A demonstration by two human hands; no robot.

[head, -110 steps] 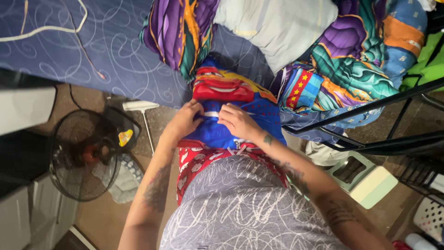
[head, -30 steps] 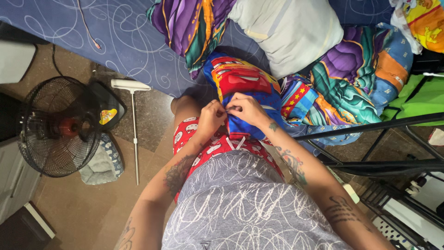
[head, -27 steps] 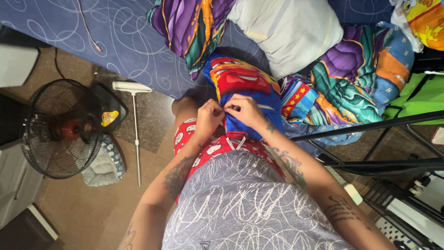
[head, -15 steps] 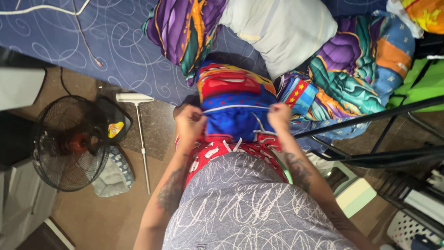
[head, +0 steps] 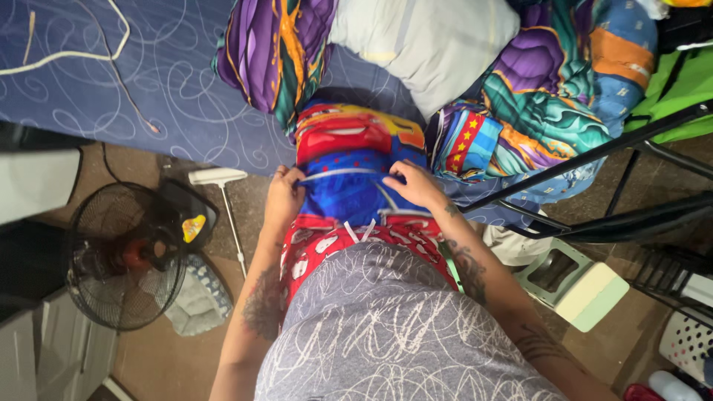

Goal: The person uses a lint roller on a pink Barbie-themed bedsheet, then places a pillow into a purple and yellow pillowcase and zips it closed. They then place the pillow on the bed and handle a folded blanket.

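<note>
Left hand (head: 283, 194) and right hand (head: 413, 184) pinch the blue printed cloth (head: 349, 186).

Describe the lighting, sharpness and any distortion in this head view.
Head view: soft, even indoor light with no glare; a dark shadow sits on the bed sheet above the blue and red cloth. The hands, left and right, are slightly soft; the fan is fairly sharp. Wide-angle lens makes the black metal bars look slanted.

A blue and red printed cloth (head: 349, 167) lies folded at the edge of the bed (head: 148, 89), a white stripe running across its middle.
</note>
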